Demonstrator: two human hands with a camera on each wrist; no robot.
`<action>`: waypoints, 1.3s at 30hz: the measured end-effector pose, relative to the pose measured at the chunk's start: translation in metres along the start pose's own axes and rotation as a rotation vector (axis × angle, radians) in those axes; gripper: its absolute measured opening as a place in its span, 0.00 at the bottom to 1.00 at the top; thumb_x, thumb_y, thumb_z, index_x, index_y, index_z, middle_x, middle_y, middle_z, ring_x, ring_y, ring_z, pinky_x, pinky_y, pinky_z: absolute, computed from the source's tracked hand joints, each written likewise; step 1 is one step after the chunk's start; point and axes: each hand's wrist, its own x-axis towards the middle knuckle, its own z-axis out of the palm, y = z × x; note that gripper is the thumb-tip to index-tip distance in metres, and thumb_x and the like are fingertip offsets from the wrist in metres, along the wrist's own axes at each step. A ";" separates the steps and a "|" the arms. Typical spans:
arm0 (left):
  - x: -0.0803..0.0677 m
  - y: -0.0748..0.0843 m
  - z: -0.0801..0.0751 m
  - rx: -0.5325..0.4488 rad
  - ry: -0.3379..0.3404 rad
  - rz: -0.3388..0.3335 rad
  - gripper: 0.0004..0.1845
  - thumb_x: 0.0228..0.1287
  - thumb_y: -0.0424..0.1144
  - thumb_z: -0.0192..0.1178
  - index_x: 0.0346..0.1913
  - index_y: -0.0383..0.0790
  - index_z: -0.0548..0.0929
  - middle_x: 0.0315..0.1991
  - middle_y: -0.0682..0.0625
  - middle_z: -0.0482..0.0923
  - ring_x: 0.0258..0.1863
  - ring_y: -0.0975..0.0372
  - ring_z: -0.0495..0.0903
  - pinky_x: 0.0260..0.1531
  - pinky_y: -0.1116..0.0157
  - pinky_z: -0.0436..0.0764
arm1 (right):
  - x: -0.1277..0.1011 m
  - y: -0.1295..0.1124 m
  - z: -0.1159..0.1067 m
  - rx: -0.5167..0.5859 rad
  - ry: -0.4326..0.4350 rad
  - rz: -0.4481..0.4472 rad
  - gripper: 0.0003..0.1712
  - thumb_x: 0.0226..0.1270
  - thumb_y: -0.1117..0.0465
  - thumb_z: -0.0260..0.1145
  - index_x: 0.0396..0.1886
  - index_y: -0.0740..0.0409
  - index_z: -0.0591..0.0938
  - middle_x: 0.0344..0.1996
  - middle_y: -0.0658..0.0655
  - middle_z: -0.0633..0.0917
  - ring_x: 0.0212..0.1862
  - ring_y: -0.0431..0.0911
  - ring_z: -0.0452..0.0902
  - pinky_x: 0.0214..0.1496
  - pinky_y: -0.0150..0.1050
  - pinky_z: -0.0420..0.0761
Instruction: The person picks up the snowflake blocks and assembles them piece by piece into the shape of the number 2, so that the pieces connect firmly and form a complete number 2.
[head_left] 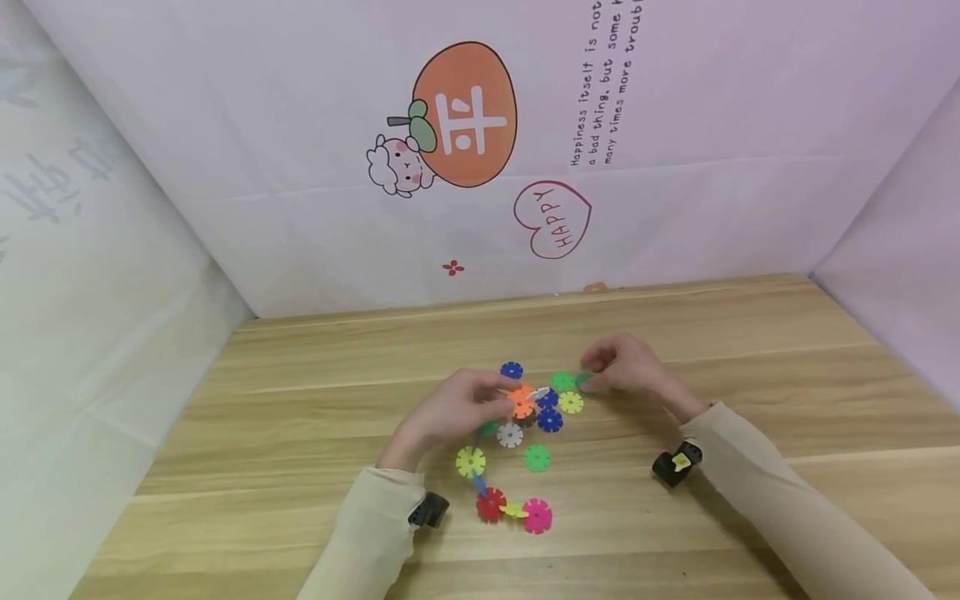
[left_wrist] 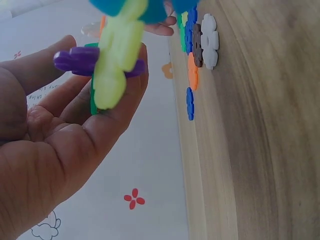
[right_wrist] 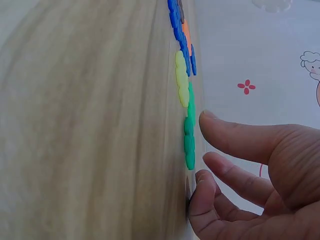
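Note:
My left hand (head_left: 457, 408) holds a chain of notched plastic discs above the table, thumb and fingers around it. An orange disc (head_left: 521, 402) shows at its fingertips, with a whitish disc (head_left: 538, 393) beside it. Lower links include a yellow disc (head_left: 471, 462), a red disc (head_left: 491, 505) and a pink disc (head_left: 537, 516). In the left wrist view a purple disc (left_wrist: 77, 60) crosses a yellow one between thumb and fingers. Beside a dark green disc (right_wrist: 189, 142) on the table, my right hand (head_left: 622, 364) has thumb and fingers apart, nothing visibly gripped.
Loose discs lie between the hands: several blue ones (head_left: 550, 419), a light green (head_left: 562, 381), a yellow (head_left: 571, 402) and a white one (head_left: 510, 435). Another green disc (head_left: 536, 457) lies nearer. White printed sheets (head_left: 300, 167) wall the wooden table (head_left: 712, 350).

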 end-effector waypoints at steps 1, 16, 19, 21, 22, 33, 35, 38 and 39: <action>0.000 0.000 0.000 -0.004 0.000 -0.002 0.18 0.67 0.37 0.59 0.59 0.41 0.79 0.44 0.52 0.83 0.43 0.61 0.80 0.43 0.64 0.80 | 0.000 0.000 0.000 -0.002 -0.005 0.006 0.23 0.48 0.63 0.77 0.44 0.68 0.82 0.39 0.62 0.83 0.43 0.52 0.76 0.47 0.45 0.77; -0.001 0.001 0.001 0.003 0.000 -0.003 0.18 0.67 0.37 0.59 0.59 0.40 0.79 0.46 0.51 0.82 0.44 0.60 0.80 0.45 0.65 0.80 | 0.002 0.008 0.000 -0.079 -0.007 -0.041 0.17 0.46 0.62 0.79 0.35 0.64 0.84 0.31 0.56 0.82 0.36 0.47 0.74 0.38 0.37 0.73; -0.001 0.002 0.001 0.005 0.001 -0.006 0.18 0.67 0.37 0.59 0.59 0.40 0.79 0.45 0.52 0.82 0.44 0.59 0.81 0.45 0.64 0.80 | 0.002 0.009 0.000 -0.086 -0.003 -0.057 0.16 0.46 0.63 0.78 0.33 0.63 0.82 0.29 0.56 0.81 0.34 0.47 0.72 0.36 0.37 0.71; -0.001 0.001 0.001 0.005 0.010 -0.010 0.18 0.68 0.37 0.58 0.60 0.40 0.78 0.44 0.51 0.83 0.43 0.59 0.81 0.44 0.64 0.80 | 0.002 0.009 0.001 -0.077 -0.003 -0.069 0.15 0.47 0.64 0.77 0.32 0.63 0.80 0.26 0.55 0.80 0.32 0.47 0.72 0.34 0.37 0.71; -0.001 0.001 0.001 0.005 0.016 -0.012 0.19 0.68 0.37 0.58 0.60 0.40 0.77 0.43 0.50 0.83 0.42 0.59 0.81 0.44 0.64 0.80 | 0.001 0.009 0.001 -0.066 -0.002 -0.078 0.15 0.49 0.65 0.76 0.32 0.63 0.79 0.24 0.54 0.79 0.30 0.46 0.71 0.33 0.37 0.71; 0.001 0.000 0.001 0.010 0.064 -0.020 0.18 0.70 0.40 0.56 0.60 0.39 0.78 0.44 0.50 0.84 0.46 0.59 0.81 0.49 0.59 0.78 | -0.012 -0.004 0.006 0.166 -0.006 -0.087 0.07 0.64 0.69 0.64 0.40 0.67 0.77 0.32 0.62 0.86 0.31 0.47 0.83 0.34 0.38 0.84; 0.002 0.000 0.001 0.015 0.067 -0.023 0.18 0.70 0.40 0.56 0.59 0.40 0.78 0.45 0.50 0.84 0.48 0.59 0.81 0.51 0.57 0.78 | -0.015 -0.011 0.006 0.240 -0.022 -0.088 0.09 0.65 0.68 0.63 0.42 0.69 0.77 0.35 0.65 0.86 0.35 0.51 0.84 0.37 0.40 0.85; 0.001 0.000 0.001 0.017 0.068 -0.020 0.17 0.70 0.39 0.56 0.59 0.40 0.79 0.46 0.50 0.84 0.47 0.59 0.81 0.51 0.57 0.78 | -0.021 -0.023 0.006 0.297 -0.041 -0.120 0.11 0.66 0.68 0.63 0.44 0.71 0.77 0.37 0.66 0.85 0.38 0.54 0.84 0.40 0.42 0.85; 0.001 0.000 0.001 0.018 0.067 -0.017 0.17 0.71 0.39 0.55 0.59 0.39 0.79 0.46 0.49 0.84 0.47 0.59 0.81 0.51 0.57 0.78 | -0.022 -0.027 0.006 0.312 -0.049 -0.128 0.11 0.66 0.68 0.63 0.45 0.71 0.77 0.37 0.66 0.85 0.39 0.55 0.84 0.41 0.43 0.84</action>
